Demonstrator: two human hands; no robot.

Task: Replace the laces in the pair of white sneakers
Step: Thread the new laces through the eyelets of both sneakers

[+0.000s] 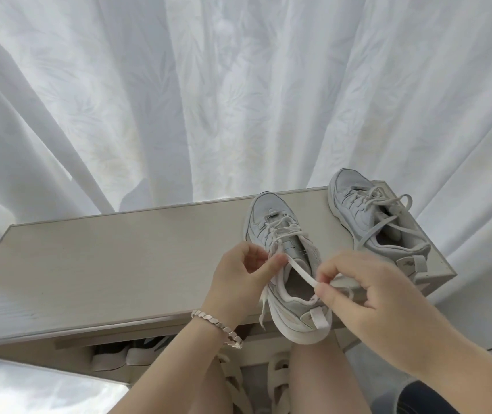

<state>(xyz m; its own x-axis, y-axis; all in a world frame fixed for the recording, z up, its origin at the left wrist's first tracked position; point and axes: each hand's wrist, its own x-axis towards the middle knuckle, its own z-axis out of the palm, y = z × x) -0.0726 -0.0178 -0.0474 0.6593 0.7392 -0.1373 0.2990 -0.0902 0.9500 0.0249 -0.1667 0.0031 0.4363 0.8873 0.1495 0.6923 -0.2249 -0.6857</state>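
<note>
Two white sneakers stand on a pale wooden cabinet top (119,264). The near sneaker (291,306) sits at the front edge, its heel hanging over toward me. A flat white lace (301,274) stretches across its opening. My left hand (241,279) pinches one end of that stretch at the upper eyelets. My right hand (367,291) pinches the other end between thumb and forefinger. A loose lace tail hangs down the shoe's left side. The far sneaker (376,216) lies at the back right corner, its laces loosened and spread.
A white patterned curtain (209,100) hangs close behind the cabinet. Under the cabinet top, a shelf holds other shoes (125,354). My knees and sandalled feet (277,380) are below the front edge. A silver bracelet (218,327) circles my left wrist.
</note>
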